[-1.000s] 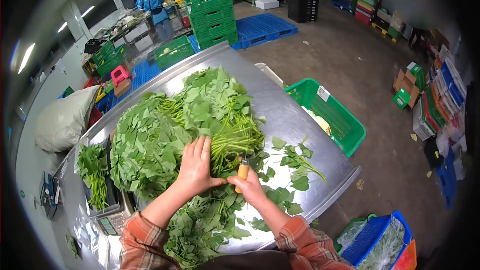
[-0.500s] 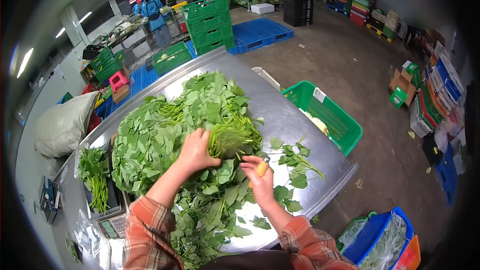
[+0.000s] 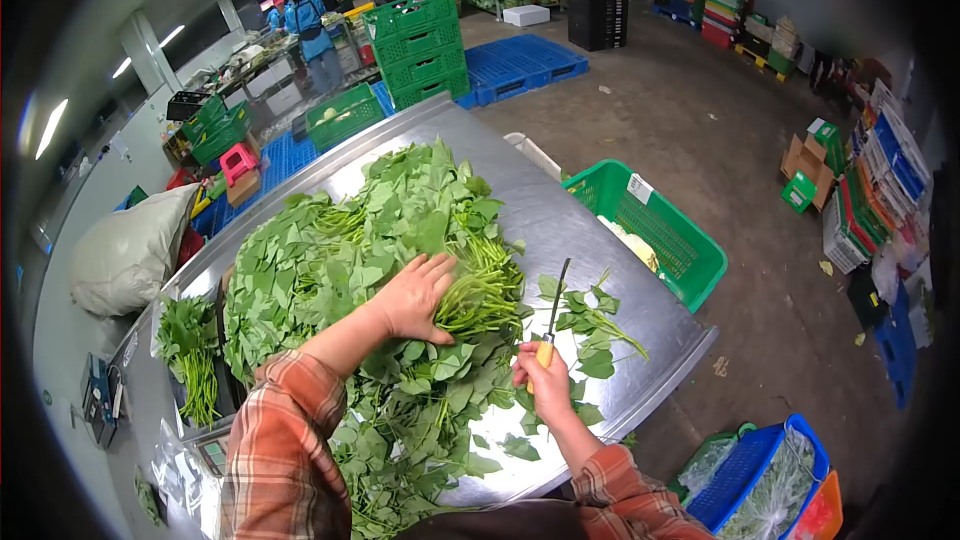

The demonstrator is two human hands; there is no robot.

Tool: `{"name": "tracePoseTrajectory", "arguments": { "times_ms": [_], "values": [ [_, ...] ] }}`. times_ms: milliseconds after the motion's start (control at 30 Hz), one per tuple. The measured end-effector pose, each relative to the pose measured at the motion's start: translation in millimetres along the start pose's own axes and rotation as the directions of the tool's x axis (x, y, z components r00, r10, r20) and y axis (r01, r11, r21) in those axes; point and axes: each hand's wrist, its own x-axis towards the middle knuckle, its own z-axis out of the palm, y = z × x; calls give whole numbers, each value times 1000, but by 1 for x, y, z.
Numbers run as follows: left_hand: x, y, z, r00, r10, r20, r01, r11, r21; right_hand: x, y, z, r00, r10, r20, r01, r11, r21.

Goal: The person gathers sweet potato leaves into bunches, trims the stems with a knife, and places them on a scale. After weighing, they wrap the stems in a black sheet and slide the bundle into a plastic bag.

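A large heap of leafy greens [image 3: 320, 280] covers much of the metal table [image 3: 530, 200]. My left hand [image 3: 415, 298] rests on the heap with its fingers spread, against the cut ends of a bundle of green stems [image 3: 485, 285]. To the right, my right hand [image 3: 545, 380] is closed around the yellow handle of a knife [image 3: 554, 325], its dark blade pointing up and away. Loose leafy sprigs [image 3: 597, 325] lie on the table beyond the knife.
A tray with a smaller bunch [image 3: 195, 365] sits at the left by a scale [image 3: 213, 452]. Beyond the table's right edge stands a green crate [image 3: 675, 245]. A blue basket [image 3: 735, 480] is at lower right. Two people in blue [image 3: 308, 25] are far back.
My left hand has opened and shifted slightly right on the stems. My right hand has moved down and right, and the knife blade now shows clearly, upright.
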Motion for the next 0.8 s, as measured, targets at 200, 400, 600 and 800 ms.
{"name": "tracePoseTrajectory", "arguments": {
  "times_ms": [200, 400, 600, 800],
  "values": [
    [-7, 27, 1, 969, -229, 89, 227, 973, 32, -23, -14, -16, 992, -117, -51, 116, 993, -25],
    [-6, 31, 10, 969, -234, -82, 233, 972, -26, -28, 2, -25, 991, -133, 9, 133, 989, -67],
    [-17, 41, 8, 961, -272, -53, 270, 962, -49, -38, -5, -33, 989, -150, -12, 149, 987, -57],
    [-53, 70, -50, 911, -393, -128, 347, 895, -282, -59, -12, -60, 993, -112, 24, 114, 963, -245]
  ]
}}
